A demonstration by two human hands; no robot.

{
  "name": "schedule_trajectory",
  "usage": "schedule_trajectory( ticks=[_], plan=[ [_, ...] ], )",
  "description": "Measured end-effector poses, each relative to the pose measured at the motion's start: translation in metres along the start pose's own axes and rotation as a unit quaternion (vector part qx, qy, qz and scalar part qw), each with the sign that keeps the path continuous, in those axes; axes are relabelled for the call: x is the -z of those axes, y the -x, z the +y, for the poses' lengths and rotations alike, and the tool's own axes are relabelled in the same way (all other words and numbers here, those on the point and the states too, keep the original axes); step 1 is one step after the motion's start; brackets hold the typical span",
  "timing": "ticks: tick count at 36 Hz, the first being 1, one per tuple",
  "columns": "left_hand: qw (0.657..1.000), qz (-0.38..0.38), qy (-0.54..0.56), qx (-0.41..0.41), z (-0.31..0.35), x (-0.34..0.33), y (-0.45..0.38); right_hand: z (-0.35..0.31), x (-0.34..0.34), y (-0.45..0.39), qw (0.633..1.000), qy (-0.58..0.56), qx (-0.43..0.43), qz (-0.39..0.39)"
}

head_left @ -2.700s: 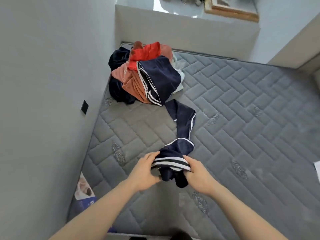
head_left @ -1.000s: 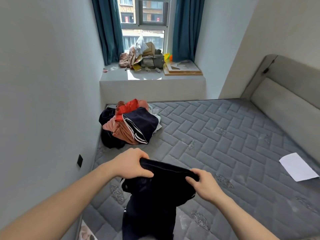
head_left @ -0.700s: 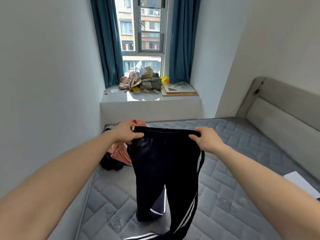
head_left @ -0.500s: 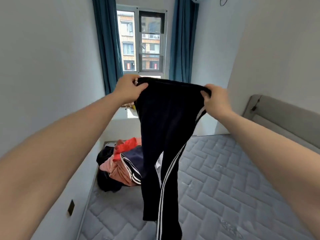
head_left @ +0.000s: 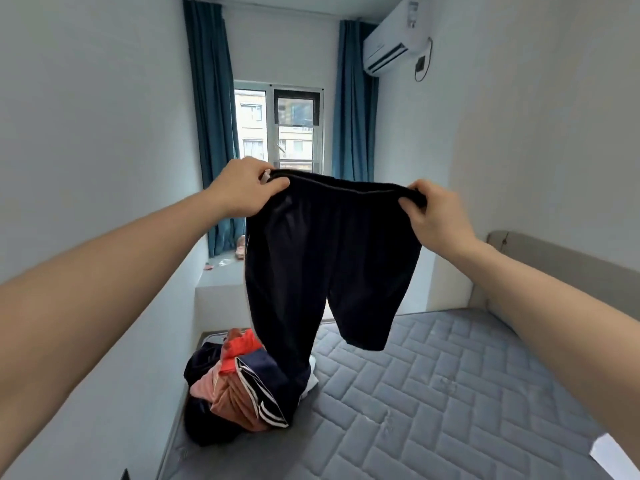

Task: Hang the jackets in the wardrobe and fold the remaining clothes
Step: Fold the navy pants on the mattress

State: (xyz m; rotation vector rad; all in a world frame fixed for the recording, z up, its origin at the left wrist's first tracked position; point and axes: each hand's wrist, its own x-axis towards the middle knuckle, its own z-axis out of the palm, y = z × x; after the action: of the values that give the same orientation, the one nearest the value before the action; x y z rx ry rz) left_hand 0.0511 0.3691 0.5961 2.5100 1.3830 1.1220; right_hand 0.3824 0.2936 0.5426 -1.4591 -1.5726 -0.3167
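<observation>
Where half a second ago both fists stood near the top of the frame, now lowered to mid-height, with the view tipped further upward. At left of centre, left hand (head_left: 244, 188), fingers curled over and pinching one end of the waistband of the dark trousers (head_left: 322, 258), a small white tag showing at the fingertips. Between the hands, waistband stretched taut and nearly level, cloth hanging flat and spread wider than before; one leg dropping long toward lower centre, the other swung up short with its hem in mid-air above the mattress (head_left: 450, 393). White side stripes, plain in the earlier picture, now barely seen along the left edge. At lower centre-left, pile of clothes (head_left: 239, 386) lying on the mattress against the wall, red, pink and navy with white stripes, unmoved, the long leg hanging in front of it. Right of centre, right hand (head_left: 438, 216), thumb and curled fingers gripping the other end of the waistband. New at upper right, air conditioner (head_left: 393, 38) on the wall; at lower right corner, white paper (head_left: 609, 455) on the mattress.
</observation>
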Motion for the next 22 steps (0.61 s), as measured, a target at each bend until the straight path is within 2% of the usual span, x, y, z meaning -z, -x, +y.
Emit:
schedule_trajectory(
  ticks=[6, 9, 12, 16, 22],
  plan=[
    [0.984, -0.172, -0.017, 0.044, -0.039, -0.047, 0.043, 0.031, -0.023, 0.061, 0.982, 0.034, -0.032, -0.181],
    [0.968, -0.245, -0.022, 0.046, -0.056, -0.066, 0.058, 0.041, -0.032, 0.083, 0.969, 0.032, -0.025, -0.243],
    [0.956, -0.288, -0.032, 0.038, -0.066, -0.077, 0.067, 0.046, -0.04, 0.094, 0.962, 0.031, -0.033, -0.27],
    [0.95, -0.306, -0.032, 0.046, -0.069, -0.078, 0.07, 0.046, -0.045, 0.095, 0.96, 0.021, -0.047, -0.277],
    [0.931, -0.35, 0.041, 0.098, -0.072, -0.081, 0.072, 0.048, -0.053, 0.087, 0.947, 0.004, -0.083, -0.31]
  ],
)
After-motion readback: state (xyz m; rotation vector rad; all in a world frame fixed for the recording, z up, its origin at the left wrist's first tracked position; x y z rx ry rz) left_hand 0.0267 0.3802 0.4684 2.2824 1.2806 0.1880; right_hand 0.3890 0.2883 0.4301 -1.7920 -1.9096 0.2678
